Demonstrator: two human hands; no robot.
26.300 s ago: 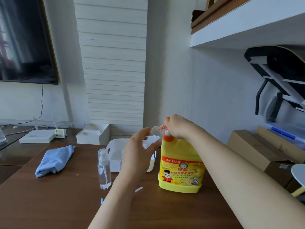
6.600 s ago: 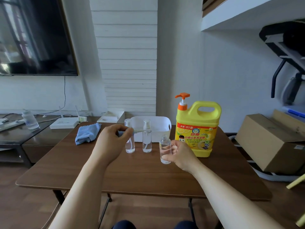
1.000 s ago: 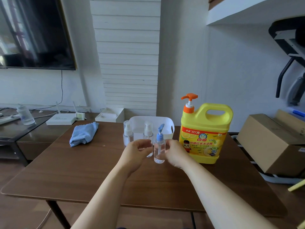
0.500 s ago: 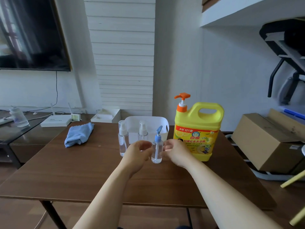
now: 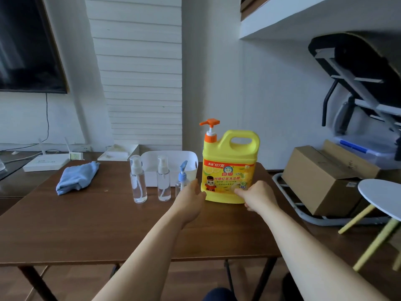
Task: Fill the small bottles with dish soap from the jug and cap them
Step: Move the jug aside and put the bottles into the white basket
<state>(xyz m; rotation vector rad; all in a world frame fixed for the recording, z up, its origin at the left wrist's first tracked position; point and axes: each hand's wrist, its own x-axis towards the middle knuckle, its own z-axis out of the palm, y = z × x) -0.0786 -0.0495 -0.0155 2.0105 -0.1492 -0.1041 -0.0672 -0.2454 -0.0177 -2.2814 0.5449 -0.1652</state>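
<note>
Three small bottles stand in a row on one table [image 5: 86,224]: two with clear pump tops, the left bottle [image 5: 138,181] and the middle bottle [image 5: 163,180], and one blue-topped bottle [image 5: 182,178]. There is one yellow jug [image 5: 227,170] to their right, one white bin [image 5: 171,161] behind them, and one blue cloth [image 5: 77,177] at the far left. Two hands reach in, a left hand [image 5: 191,198] and a right hand [image 5: 258,196]. Off the table are one cardboard box [image 5: 325,177] and one white router [image 5: 45,162].

Yellow jug [image 5: 230,170] with orange pump [image 5: 209,127], blue cloth [image 5: 77,178], brown table [image 5: 86,224].
</note>
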